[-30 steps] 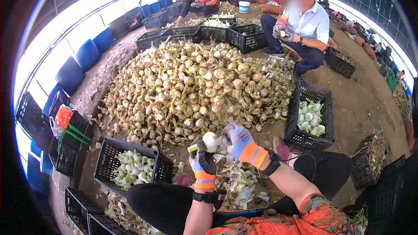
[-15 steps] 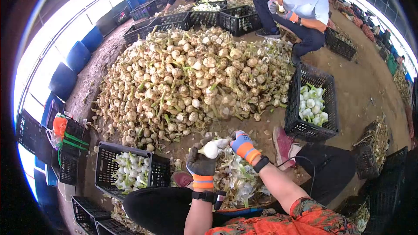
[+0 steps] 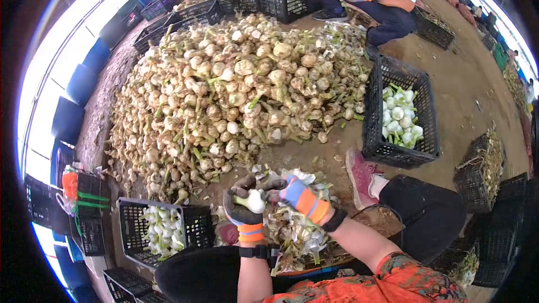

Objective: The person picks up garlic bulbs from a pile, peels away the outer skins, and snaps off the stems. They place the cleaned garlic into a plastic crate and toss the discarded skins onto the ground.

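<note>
My left hand [image 3: 239,206], in a dark-palmed glove with an orange cuff, is closed around a white garlic bulb [image 3: 256,202]. The bulb's short green stem points left, toward the palm. Just right of it is my right hand [image 3: 300,195], in a blue, grey and orange glove, its fingers drawn together beside the bulb. Motion blurs those fingertips, and I cannot make out what they pinch. Below both hands, between my legs, lies a heap of papery peelings and cut stems [image 3: 297,234]. Ahead rises a large pile of unpeeled garlic [image 3: 236,90].
A black crate [image 3: 197,225] with peeled garlic stands at my left knee; another crate [image 3: 393,155] holding white bulbs is at front right. Beyond the pile sits a person [image 3: 382,19] in gloves, near several more crates [image 3: 286,5]. Blue barrels [image 3: 81,84] line the left side.
The garlic bulb has turned: its stem pointed right toward my right hand, and now points left. My right hand has moved slightly down and left. The view has tilted downward.
</note>
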`<state>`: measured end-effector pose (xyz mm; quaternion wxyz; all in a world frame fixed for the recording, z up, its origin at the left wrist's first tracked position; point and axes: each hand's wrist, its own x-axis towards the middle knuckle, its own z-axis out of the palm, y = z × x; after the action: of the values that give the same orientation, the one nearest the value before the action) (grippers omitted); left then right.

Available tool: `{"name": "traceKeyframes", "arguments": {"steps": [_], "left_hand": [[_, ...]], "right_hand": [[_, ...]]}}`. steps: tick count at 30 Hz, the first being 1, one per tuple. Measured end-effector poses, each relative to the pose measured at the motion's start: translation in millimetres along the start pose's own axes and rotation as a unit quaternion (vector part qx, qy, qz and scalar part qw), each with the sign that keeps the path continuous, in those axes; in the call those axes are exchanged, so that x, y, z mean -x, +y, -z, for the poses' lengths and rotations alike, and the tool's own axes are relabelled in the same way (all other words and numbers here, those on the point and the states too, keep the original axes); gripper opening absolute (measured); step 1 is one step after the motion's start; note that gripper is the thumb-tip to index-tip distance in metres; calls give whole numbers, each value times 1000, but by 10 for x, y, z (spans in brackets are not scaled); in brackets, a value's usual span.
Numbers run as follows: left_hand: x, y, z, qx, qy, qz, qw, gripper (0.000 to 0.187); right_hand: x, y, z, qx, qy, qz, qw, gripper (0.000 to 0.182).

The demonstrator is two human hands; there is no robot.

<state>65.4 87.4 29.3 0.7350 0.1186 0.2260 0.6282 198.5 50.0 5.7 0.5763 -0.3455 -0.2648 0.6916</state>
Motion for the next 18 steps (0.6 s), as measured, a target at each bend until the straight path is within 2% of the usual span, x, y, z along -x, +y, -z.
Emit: {"name": "traceKeyframes", "arguments": {"steps": [1,2,3,4,6,7,8,9,11,12,13,14,15,16,17,18], "left_hand": [[-9,-33,-31,-104,40,-31,993,36],[-38,-51,41,-65,-17,-30,997,35],[-41,-69,116,-38,-14,-28,999,34],[-47,-82,151,-10,-14,-10,1000,34],[-51,-73,195,41,19,17,999,34],[-37,-48,188,62,51,28,996,34],[-7,10,-85,76,56,21,995,37],[-80,43,-10,106,33,5,994,38],[-112,65,-82,59,67,-19,996,34],[-157,14,1,85,-54,-4,995,33],[-177,-92,179,-143,-10,-17,990,38],[-117,-199,136,-190,-32,26,981,41],[-50,-330,80,-236,-56,66,968,47],[-71,-472,217,-317,-62,30,946,55],[-45,-460,90,-412,-104,12,905,46],[-63,-446,56,-408,-86,-7,909,47]], "right_hand": [[-28,99,30,26,36,34,998,27],[-44,87,45,72,40,23,996,22],[-75,181,92,58,36,9,998,21],[-130,525,220,219,111,52,968,23],[-114,742,333,373,182,89,906,28],[-37,642,322,515,149,-3,844,33],[26,586,351,638,112,-93,756,38],[85,646,484,638,116,-90,756,38],[138,969,879,569,67,-202,794,41],[120,1049,938,435,59,-141,888,38],[66,972,904,165,34,-115,979,39],[12,884,862,-123,4,-113,986,40],[-28,495,625,-346,8,-123,930,41],[-84,428,751,-374,11,-47,926,45],[-140,370,883,-403,11,29,915,49],[-185,248,1108,-377,30,78,922,49]]}}
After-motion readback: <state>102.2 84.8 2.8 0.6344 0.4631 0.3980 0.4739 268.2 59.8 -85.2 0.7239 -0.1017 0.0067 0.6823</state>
